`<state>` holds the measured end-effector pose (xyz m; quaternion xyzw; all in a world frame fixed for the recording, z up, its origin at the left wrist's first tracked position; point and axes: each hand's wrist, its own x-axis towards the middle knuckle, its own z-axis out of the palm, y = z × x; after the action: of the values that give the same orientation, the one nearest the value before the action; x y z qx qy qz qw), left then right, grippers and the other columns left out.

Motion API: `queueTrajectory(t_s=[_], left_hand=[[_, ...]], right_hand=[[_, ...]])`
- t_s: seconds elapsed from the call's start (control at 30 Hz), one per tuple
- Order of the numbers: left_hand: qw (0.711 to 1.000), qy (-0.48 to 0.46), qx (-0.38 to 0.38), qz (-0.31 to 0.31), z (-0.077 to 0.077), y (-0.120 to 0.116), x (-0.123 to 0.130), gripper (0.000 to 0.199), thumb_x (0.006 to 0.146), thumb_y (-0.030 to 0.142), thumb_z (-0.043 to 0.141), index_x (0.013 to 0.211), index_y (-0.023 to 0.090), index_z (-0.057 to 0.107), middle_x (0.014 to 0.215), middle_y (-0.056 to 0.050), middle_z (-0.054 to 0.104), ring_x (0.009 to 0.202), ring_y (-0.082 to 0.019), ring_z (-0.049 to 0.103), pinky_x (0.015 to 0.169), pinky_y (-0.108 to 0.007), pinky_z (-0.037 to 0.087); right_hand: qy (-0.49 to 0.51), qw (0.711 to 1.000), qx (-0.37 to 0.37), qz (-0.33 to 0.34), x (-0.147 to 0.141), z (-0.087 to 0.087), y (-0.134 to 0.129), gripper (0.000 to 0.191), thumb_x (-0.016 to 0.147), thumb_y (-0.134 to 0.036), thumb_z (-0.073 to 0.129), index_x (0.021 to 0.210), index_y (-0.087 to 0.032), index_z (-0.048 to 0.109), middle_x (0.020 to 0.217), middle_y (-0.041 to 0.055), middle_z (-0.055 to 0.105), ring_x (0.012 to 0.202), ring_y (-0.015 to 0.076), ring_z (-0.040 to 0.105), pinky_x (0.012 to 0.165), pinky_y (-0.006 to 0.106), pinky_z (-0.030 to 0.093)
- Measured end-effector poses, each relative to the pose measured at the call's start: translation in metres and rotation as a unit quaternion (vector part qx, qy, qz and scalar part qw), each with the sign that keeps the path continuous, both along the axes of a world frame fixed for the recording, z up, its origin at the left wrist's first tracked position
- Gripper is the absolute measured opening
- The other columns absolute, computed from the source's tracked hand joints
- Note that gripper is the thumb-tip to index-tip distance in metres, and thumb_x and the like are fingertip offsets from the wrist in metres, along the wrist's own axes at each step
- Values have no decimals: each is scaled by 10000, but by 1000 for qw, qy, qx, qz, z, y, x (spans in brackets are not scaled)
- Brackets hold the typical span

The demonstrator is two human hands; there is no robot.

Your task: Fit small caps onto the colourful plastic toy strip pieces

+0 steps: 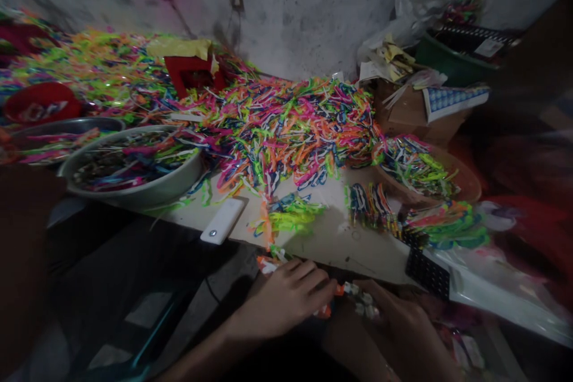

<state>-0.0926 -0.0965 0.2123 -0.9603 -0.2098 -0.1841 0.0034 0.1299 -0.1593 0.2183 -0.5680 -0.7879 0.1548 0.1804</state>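
Below the table's front edge, my left hand point(286, 295) and my right hand point(398, 322) meet over a small orange and white plastic piece point(356, 298). Both hands pinch it, the left from the left side, the right from the right. Another bit of orange and white plastic point(267, 264) pokes out behind my left fingers. On the table point(331, 239) just above lies a small green and yellow bundle of plastic pieces point(290, 218). Farther back spreads a big heap of bright mixed plastic pieces point(286, 125).
A white power bank point(222, 221) lies at the table's front edge. Metal bowls point(138, 191) with pieces stand at left, a brown basket point(461, 182) of pieces at right. Sorted bundles point(371, 206) and a black grid plate point(427, 271) lie at right. Boxes and bags crowd the back right.
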Motion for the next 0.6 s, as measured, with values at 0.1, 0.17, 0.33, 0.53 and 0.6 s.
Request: queueTrajectory(t_s=[0.1,0.17,0.33,0.53,0.6], left_hand=[[1000,-18,-4,-4,-2,1,2,159,937,194,426,1049,143,528,859,-43,615,771,-172,552,655,-288,413],[999,-33,-7,0,-7,3,4,157,925,165,433,1053,131,518,878,-45,616,785,-177,552,665,-292,414],[999,-51,4,4,-21,15,10,184,936,146,396,1076,126,513,898,-52,618,805,-181,563,690,-290,435],[997,-31,65,-18,-19,24,14,121,923,145,457,1001,120,546,814,-28,610,723,-164,560,587,-281,409],[993,-43,101,-35,-15,25,15,112,924,136,464,984,109,554,791,-26,607,720,-154,562,584,-272,398]], right_hand=[[-2,1000,22,-9,-1,-2,2,530,655,-73,401,1118,-270,566,911,4,729,774,186,706,608,212,531],[2,999,49,-24,-2,-3,5,543,650,-53,377,1116,-247,578,924,27,730,825,190,701,661,220,536],[-14,998,44,-33,-5,-8,12,550,621,-32,359,1089,-204,591,944,58,727,864,205,695,695,254,546],[-8,998,43,-51,-3,-17,11,601,616,-29,376,1152,-225,568,975,54,721,897,218,686,792,310,537],[12,998,29,-51,0,-18,12,630,609,-19,378,1174,-232,557,993,46,718,911,203,682,782,282,536]])
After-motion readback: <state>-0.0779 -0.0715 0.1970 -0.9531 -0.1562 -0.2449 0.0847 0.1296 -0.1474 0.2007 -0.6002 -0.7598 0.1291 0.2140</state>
